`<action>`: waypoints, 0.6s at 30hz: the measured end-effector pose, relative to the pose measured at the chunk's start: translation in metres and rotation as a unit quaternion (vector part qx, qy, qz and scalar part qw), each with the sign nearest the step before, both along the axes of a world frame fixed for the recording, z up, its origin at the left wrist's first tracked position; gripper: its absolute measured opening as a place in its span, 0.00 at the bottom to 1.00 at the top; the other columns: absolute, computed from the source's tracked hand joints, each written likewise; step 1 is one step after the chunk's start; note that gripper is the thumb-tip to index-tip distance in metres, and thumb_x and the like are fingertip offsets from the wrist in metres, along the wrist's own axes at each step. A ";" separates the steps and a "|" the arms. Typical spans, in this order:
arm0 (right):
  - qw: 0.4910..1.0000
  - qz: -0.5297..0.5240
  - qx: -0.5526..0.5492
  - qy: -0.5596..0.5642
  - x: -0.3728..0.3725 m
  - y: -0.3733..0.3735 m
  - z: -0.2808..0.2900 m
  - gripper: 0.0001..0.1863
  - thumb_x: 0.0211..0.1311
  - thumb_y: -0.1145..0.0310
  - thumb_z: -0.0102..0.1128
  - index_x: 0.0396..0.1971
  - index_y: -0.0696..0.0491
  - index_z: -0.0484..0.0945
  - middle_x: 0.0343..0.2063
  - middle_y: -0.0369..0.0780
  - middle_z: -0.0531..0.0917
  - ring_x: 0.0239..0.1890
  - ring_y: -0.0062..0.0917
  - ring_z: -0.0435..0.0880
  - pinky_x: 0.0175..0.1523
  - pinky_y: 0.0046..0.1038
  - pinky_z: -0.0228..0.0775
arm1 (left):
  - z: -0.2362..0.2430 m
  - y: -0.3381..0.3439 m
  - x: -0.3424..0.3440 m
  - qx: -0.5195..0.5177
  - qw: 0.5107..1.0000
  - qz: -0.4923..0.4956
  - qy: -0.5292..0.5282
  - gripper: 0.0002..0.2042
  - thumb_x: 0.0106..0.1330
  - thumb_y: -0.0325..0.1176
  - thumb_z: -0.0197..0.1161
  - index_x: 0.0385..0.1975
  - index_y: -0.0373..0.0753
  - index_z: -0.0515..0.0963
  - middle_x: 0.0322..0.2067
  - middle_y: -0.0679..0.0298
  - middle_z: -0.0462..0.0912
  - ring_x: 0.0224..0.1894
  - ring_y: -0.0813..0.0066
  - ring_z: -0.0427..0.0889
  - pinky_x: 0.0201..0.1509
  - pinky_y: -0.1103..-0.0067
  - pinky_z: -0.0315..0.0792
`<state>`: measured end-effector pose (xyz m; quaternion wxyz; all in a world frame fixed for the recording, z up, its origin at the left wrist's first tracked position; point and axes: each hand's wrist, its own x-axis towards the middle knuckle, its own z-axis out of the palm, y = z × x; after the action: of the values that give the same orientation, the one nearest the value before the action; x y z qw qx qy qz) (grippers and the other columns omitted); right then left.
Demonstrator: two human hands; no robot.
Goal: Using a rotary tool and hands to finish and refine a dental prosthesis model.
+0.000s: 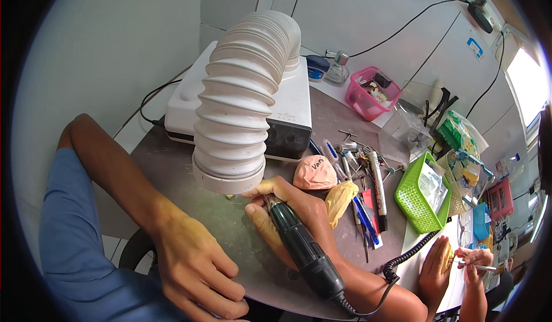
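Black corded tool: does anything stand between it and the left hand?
Only part of the right hand, which grips the black corded tool and wraps its side facing the left hand; nothing else visible stands in between.

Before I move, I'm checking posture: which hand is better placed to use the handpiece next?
Probably right: the right hand grips the handpiece near the white hose; the left hand is apart, showing no tool.

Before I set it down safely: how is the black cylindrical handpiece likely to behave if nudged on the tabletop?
The black cylindrical handpiece, gripped in the right hand, could roll, since its body looks round. It will probably stay stiff, as it looks like hard plastic. The black coiled cord trailing from its rear may tug it springily.
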<state>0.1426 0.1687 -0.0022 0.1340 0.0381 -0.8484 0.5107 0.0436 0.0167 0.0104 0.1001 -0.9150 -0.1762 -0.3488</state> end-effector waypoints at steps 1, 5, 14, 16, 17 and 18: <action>1.000 0.000 0.005 -0.001 0.001 0.001 0.001 0.08 0.58 0.74 0.58 0.38 0.55 0.77 0.24 0.45 0.78 0.26 0.32 0.80 0.33 0.29 0.70 | -0.001 0.000 -0.001 -0.037 0.999 -0.003 -0.017 0.06 0.60 0.29 0.57 0.31 0.37 0.79 0.28 0.67 0.76 0.24 0.82 0.74 0.23 0.86 0.66; 1.000 0.000 -0.004 -0.002 0.001 0.001 0.000 0.08 0.58 0.74 0.58 0.38 0.55 0.77 0.25 0.45 0.79 0.27 0.32 0.81 0.33 0.29 0.71 | -0.012 -0.002 -0.004 -0.122 0.991 0.056 0.000 0.07 0.62 0.29 0.55 0.35 0.35 0.77 0.29 0.67 0.75 0.27 0.82 0.75 0.28 0.87 0.71; 1.000 0.014 -0.015 0.014 0.001 0.003 -0.003 0.09 0.57 0.74 0.59 0.38 0.54 0.77 0.26 0.45 0.80 0.28 0.33 0.82 0.34 0.30 0.72 | -0.022 0.004 0.001 -0.131 0.988 0.065 0.050 0.13 0.60 0.29 0.55 0.44 0.34 0.77 0.30 0.70 0.75 0.26 0.87 0.74 0.24 0.90 0.66; 1.000 0.008 -0.006 0.005 0.001 0.003 -0.002 0.09 0.57 0.74 0.59 0.38 0.54 0.77 0.25 0.45 0.80 0.27 0.33 0.82 0.34 0.30 0.72 | -0.022 0.004 0.001 -0.141 0.988 0.062 0.035 0.11 0.56 0.31 0.58 0.38 0.34 0.74 0.30 0.66 0.73 0.26 0.81 0.75 0.25 0.85 0.73; 1.000 0.008 -0.006 0.004 0.001 0.003 -0.002 0.09 0.57 0.74 0.59 0.38 0.54 0.77 0.25 0.45 0.80 0.27 0.33 0.82 0.34 0.30 0.72 | -0.022 0.004 0.001 -0.140 0.988 0.062 0.034 0.11 0.56 0.31 0.58 0.38 0.34 0.74 0.30 0.66 0.73 0.26 0.81 0.75 0.25 0.85 0.73; 1.000 0.006 -0.009 -0.003 0.002 0.002 -0.001 0.09 0.57 0.74 0.59 0.38 0.54 0.77 0.25 0.45 0.80 0.27 0.33 0.81 0.34 0.30 0.72 | -0.022 0.004 0.000 -0.141 0.988 0.061 0.035 0.11 0.56 0.31 0.58 0.37 0.34 0.74 0.31 0.66 0.73 0.25 0.80 0.75 0.25 0.85 0.73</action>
<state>0.1443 0.1711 -0.0027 0.1289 0.0410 -0.8441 0.5189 0.0438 0.0210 -0.0112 -0.0024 -0.9193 -0.2752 -0.2813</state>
